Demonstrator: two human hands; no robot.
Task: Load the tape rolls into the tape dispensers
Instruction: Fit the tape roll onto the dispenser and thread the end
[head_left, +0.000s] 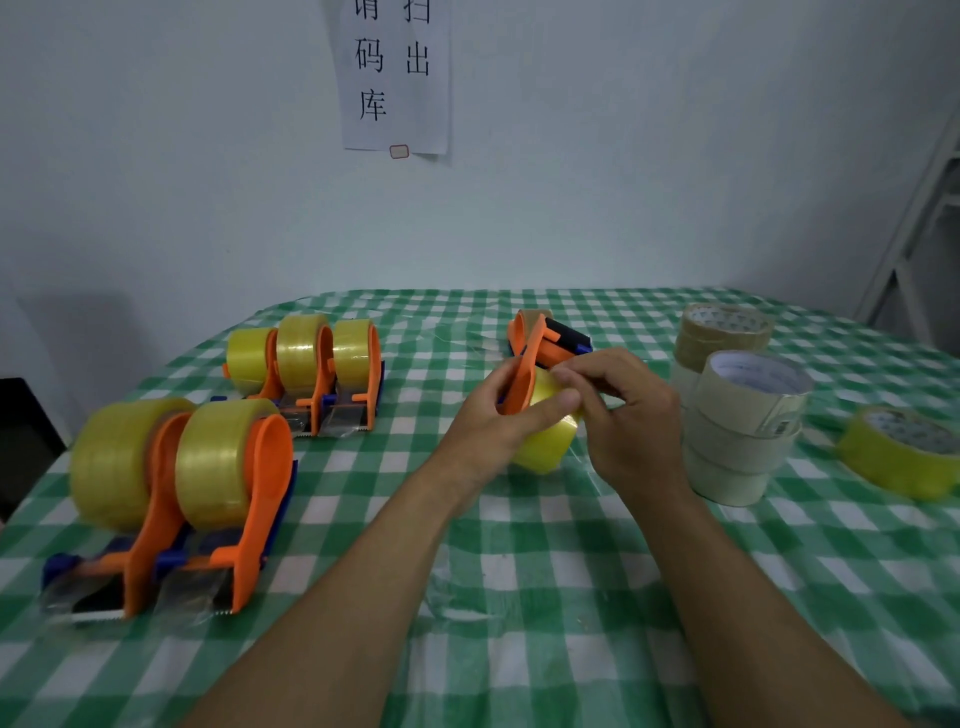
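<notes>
The left hand (498, 410) is in the middle of the table (519, 597), which wears a green and white checked cloth. Its grip is clenched round the orange dispenser (521, 382), with the thumb lying across the yellow tape roll (545, 444) that sits on this dispenser. The roll and dispenser are held a little above the cloth and tilted to the right.

The right hand (631, 415) meets them from the right side. Its fingertips (563, 375) are pressed together at the top edge of the roll. The grip seems to pinch the roll or its loose end, but the film is clear and I cannot tell which.

Just behind the hands, a second dispenser (550, 340) lies on the cloth, orange with a dark part.

On the left near side stand two loaded dispensers (182, 493), side by side and touching. Farther back there are three loaded dispensers (306, 374) in a close row.

At the right stands a stack of pale rolls (737, 431), and behind it a brown roll (722, 332). A yellow roll (898, 454) lies flat near the right edge. On the wall hangs a paper sign (395, 78).
</notes>
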